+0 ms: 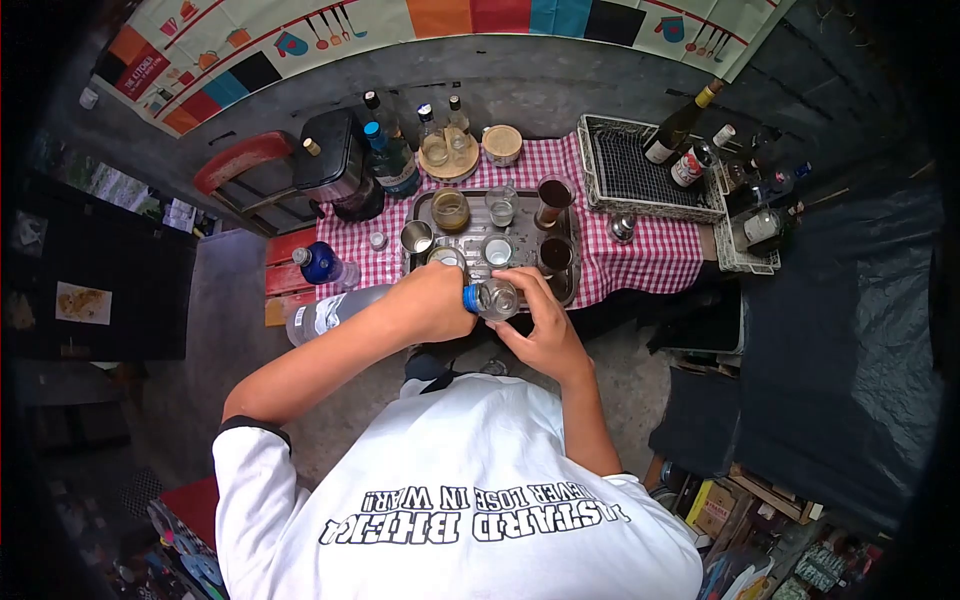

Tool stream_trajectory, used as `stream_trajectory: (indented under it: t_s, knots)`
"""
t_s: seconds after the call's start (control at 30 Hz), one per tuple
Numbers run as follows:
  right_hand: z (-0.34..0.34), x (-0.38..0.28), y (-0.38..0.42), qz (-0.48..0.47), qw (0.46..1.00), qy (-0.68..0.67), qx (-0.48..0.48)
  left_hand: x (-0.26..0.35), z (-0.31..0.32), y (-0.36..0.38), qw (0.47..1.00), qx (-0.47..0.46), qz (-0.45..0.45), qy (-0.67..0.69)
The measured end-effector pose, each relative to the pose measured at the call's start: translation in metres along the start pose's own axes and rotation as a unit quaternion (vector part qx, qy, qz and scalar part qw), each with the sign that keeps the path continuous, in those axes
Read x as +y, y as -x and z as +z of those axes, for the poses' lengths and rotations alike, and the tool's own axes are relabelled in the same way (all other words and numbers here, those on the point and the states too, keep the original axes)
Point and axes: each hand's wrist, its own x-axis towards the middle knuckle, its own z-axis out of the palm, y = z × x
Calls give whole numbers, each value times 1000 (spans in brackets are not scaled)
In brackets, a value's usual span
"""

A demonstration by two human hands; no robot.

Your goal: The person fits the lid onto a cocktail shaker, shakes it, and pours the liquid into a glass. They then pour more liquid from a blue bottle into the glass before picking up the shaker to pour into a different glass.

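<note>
My left hand (440, 302) is closed round a large clear plastic bottle (325, 315), tipped on its side, its middle hidden by my forearm. A blue ring or cap (470, 298) shows just past the knuckles. It meets a small clear glass (496, 299), which my right hand (548, 328) holds between thumb and fingers. Just beyond both hands is a metal tray (470, 212). On it stand a steel cup (417, 236), an amber-brown glass (450, 210), clear glasses (502, 206) and two glasses of dark liquid (553, 202).
A checked cloth (645, 255) covers the table. Bottles (393, 165) and a black-lidded container (333, 160) stand at the back left, near a blue bottle (318, 262). A wire basket (625, 170) with bottles occupies the right, beside a metal shaker top (621, 229).
</note>
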Motion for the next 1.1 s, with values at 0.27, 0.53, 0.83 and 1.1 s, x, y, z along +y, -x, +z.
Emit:
stream_trajectory:
  t_s: [0.27,0.53,0.83,1.1]
  knots:
    - [-1,4,2,3,1000,1,4,19,-16,0,996,-52,-50,-57]
    - [3,10,-3,12,1000,-3,-6,7,-14,-5,991,-71,-66,-96]
    - [15,13,-15,20,999,-25,-14,-19,-14,-6,991,-85,-24,-105]
    - [40,13,-27,11,1000,-14,8,-28,-35,-1,984,-116,-56,-122]
